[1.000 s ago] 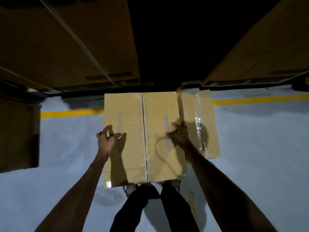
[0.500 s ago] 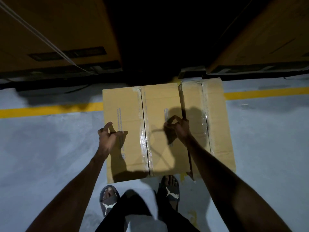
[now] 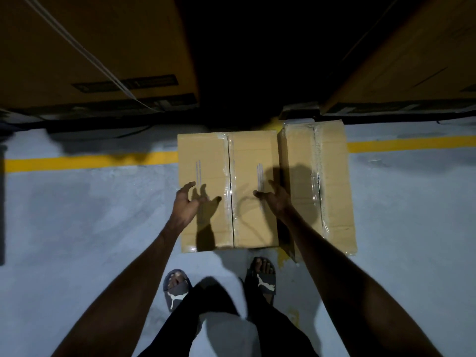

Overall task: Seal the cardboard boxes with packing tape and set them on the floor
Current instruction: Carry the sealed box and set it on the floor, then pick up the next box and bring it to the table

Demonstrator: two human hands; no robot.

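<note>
Hovering hands [image 3: 233, 202] spread, holding nothing

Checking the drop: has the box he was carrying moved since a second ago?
Yes. The left box has come down beside the right box onto the floor, and both hands have let go.

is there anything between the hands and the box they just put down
Nothing visible. The left hand and right hand hover open just above the taped box, which sits on the floor beside a second taped box.
</note>
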